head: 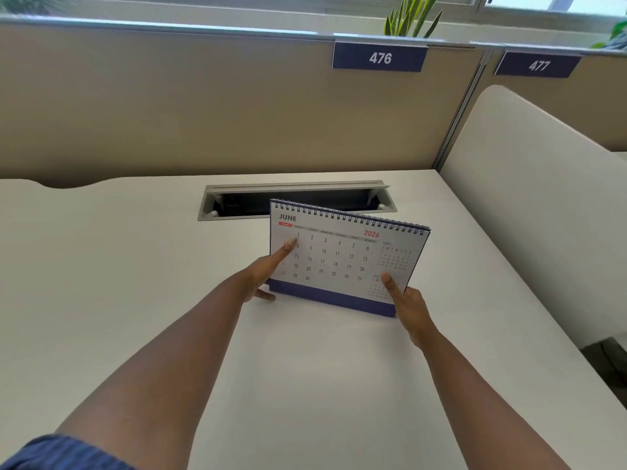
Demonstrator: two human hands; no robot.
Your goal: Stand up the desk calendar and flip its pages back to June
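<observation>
The desk calendar (339, 256) stands upright on the white desk (135, 266), spiral binding on top, blue base strip below. Its front page reads JUNE 2026. My left hand (263, 276) grips the calendar's lower left corner, thumb pressed on the page near the dates, fingers behind. At the lower right corner my right hand (407, 305) holds it the same way, thumb lying on the small month grid. The calendar's back side is hidden.
An open cable tray (295, 200) is sunk into the desk just behind the calendar. A beige partition (203, 106) with labels 476 and 477 closes the back. A white side panel (529, 198) borders the desk's right edge. A plant (412, 16) stands beyond the partition.
</observation>
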